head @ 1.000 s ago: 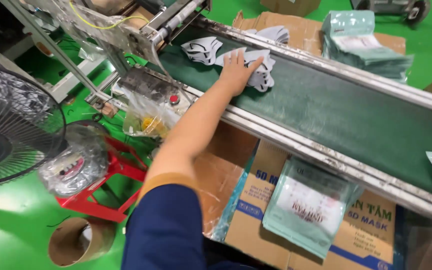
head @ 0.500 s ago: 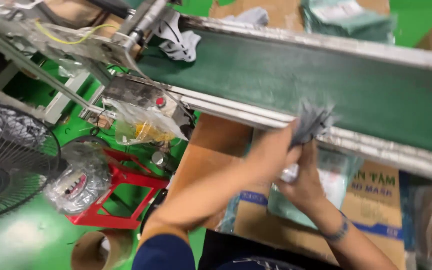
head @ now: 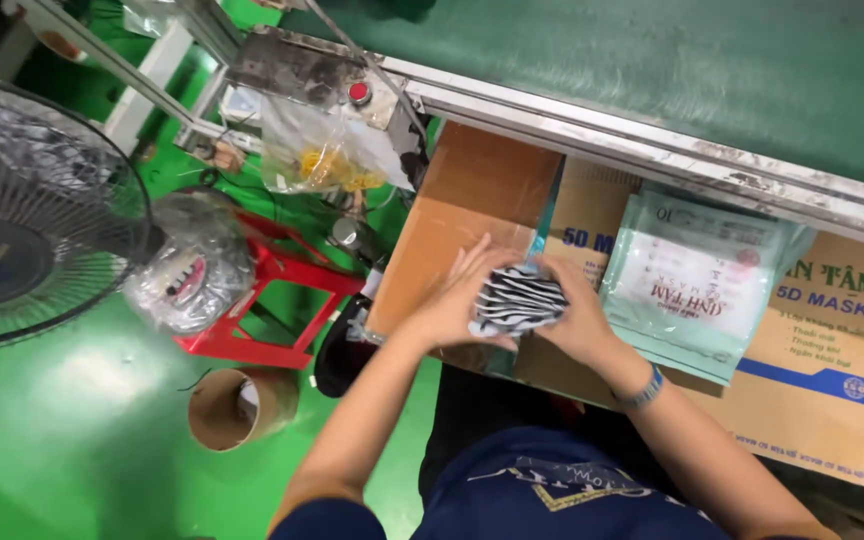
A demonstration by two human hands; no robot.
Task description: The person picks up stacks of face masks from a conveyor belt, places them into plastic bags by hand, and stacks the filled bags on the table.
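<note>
A small stack of black-and-white zebra-striped fabric face masks [head: 517, 300] is held between both hands, just above the brown cardboard cartons [head: 472, 200] that stand below the conveyor. The left hand [head: 457, 305] is cupped against the stack's left side, fingers curled over its upper edge. The right hand [head: 580, 318], with a blue band at the wrist, is closed around the right side. The stack is thus pressed from two sides and is carried clear of any surface.

The pale green, flat plastic pouches [head: 697, 285] are seen resting on the printed carton just beside the right hand, leaning against the conveyor's grey metal side rail [head: 652, 150]. The dark green conveyor belt [head: 652, 70] is seen above, with no masks on the part in view.

Risks are judged as follows:

- The stack is gripped by its ends only; if pressure is eased unevenly, the inner masks could fan out or drop into the gap between the cartons and the person's lap.
- Ear loops cannot be made out; any loose loop could be snagged on a carton flap.
- The pouches are propped loosely and could be knocked down by the right forearm.
- A red plastic stool [head: 267, 300], a cardboard tube [head: 237, 405] and a wire-guarded electric fan [head: 37, 215] stand on the green floor to the left; fallen masks would be soiled there.
</note>
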